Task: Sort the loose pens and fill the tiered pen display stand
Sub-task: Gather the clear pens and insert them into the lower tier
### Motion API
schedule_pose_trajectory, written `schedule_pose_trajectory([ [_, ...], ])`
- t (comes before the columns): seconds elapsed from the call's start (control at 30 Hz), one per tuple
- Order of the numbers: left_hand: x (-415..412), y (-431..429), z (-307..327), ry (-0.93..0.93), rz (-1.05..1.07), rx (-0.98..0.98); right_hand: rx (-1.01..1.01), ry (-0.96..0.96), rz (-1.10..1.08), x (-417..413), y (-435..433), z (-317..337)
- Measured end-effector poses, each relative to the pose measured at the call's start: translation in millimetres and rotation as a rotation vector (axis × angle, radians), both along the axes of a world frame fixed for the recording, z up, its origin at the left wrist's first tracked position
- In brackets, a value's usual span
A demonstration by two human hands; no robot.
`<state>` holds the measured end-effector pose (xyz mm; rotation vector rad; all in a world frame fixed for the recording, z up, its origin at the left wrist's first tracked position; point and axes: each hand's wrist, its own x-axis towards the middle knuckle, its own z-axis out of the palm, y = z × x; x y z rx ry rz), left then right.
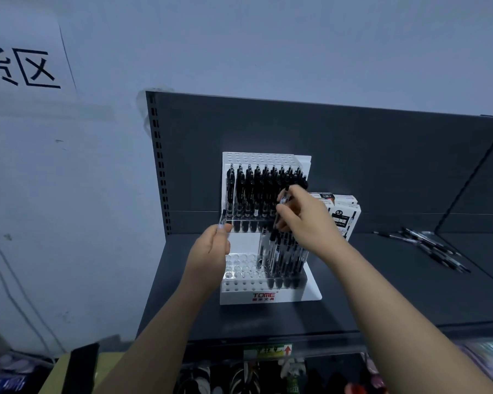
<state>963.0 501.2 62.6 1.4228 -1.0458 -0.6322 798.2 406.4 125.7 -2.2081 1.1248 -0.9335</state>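
A white tiered pen display stand (pixel 271 297) marked TOME stands on the dark shelf (pixel 382 294). Its upper tier is full of black pens (pixel 256 191). The lower tier holds several pens (pixel 282 257) on its right side, and its left holes (pixel 241 268) stand empty. My left hand (pixel 211 251) holds a clear pen (pixel 222 220) upright at the stand's left front. My right hand (pixel 305 217) pinches another pen (pixel 284 199) above the lower tier's filled rows.
White pen boxes (pixel 343 216) stand right behind the stand. Several loose black pens (pixel 427 245) lie on the shelf at the right. A perforated shelf upright (pixel 160 166) rises on the left. Goods hang below the shelf edge.
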Motion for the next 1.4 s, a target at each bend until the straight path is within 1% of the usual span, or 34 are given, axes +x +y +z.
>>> schedule_pose_trajectory([
  [0.07,0.5,-0.3,-2.2,0.009,0.006,0.021,0.039,0.050,-0.007,3.6,0.9,-5.3],
  [0.17,1.0,-0.7,-3.4,0.017,0.013,0.033,-0.078,0.189,-0.021,8.8,0.7,-10.7],
  [0.33,1.5,1.0,-4.4,0.005,0.022,0.041,-0.059,0.186,-0.048,11.7,-4.9,-18.0],
  [0.47,4.9,-0.5,-8.5,0.001,0.039,0.069,-0.076,0.248,-0.055,13.8,-8.9,-20.6],
  [0.67,9.1,-3.8,-11.5,-0.031,0.051,0.104,-0.158,0.187,-0.109,14.1,-13.3,-16.3],
  [0.83,10.0,-8.1,-13.4,0.012,0.048,0.122,-0.132,0.383,-0.071,17.9,-12.2,-23.8],
  [0.93,10.8,-8.1,-13.4,0.020,0.043,0.133,-0.105,0.446,-0.034,19.0,-10.3,-23.9],
  [1.1,10.3,-7.4,-13.6,-0.011,0.011,0.109,-0.080,0.401,-0.079,22.2,-9.6,-21.2],
  [1.2,11.7,-8.9,-16.3,0.029,-0.023,0.075,-0.067,0.414,-0.068,24.0,-10.1,-18.2],
  [1.23,12.3,-9.8,-17.5,0.017,-0.026,0.066,-0.074,0.402,-0.060,23.9,-10.9,-16.8],
  [1.27,12.7,-10.3,-18.2,-0.006,-0.022,0.061,-0.080,0.369,-0.049,24.0,-11.0,-15.0],
  [1.33,11.3,-11.0,-17.7,0.001,-0.021,0.039,-0.055,0.238,-0.001,23.1,-9.1,-10.1],
  [1.4,7.4,-11.3,-13.7,0.064,-0.038,0.014,0.056,0.101,0.086,21.7,-5.1,-5.3],
])
